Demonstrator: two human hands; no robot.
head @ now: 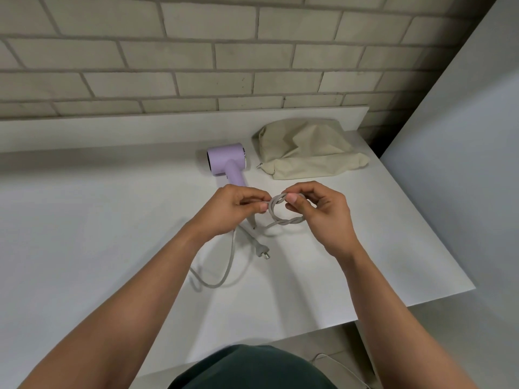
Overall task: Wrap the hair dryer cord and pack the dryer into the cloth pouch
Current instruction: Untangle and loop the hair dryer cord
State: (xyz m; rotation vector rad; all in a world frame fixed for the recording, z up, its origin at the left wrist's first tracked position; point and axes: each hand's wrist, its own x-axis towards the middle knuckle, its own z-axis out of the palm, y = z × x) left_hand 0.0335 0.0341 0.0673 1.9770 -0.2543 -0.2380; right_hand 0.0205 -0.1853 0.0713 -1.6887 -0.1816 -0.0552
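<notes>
While both hands hover above the middle of the white table [112, 220], the grey cord [286, 221] is gathered between them into a small ring, its strands twisted round one another. The left hand [233, 211] has its fingers curled, and its thumb and forefinger pinch the ring at its left side. The right hand [325, 220] is curled as well, thumb and forefinger pinching the top of the ring while the other fingers bend loosely behind it.

From under the left hand a slack length of cord runs toward the person, bends in a wide loose curve on the table and turns back; where it ends cannot be told. The plug [262, 252] lies flat on the table just below the hands, its prongs pointing toward the lower right, held by neither hand.

Beyond the hands lies the lilac hair dryer [227, 161], its short barrel crosswise and its handle pointing toward the person, the end of the handle hidden behind the left hand. Just to its right, apart from it, the cream cloth pouch [306, 150] rests crumpled on the table near the brick wall [168, 66], a small zip pull showing at its near left corner.

A pale panel [463, 136] rises at the table's right edge, and a dark green garment [252, 369] fills the bottom of the view.
</notes>
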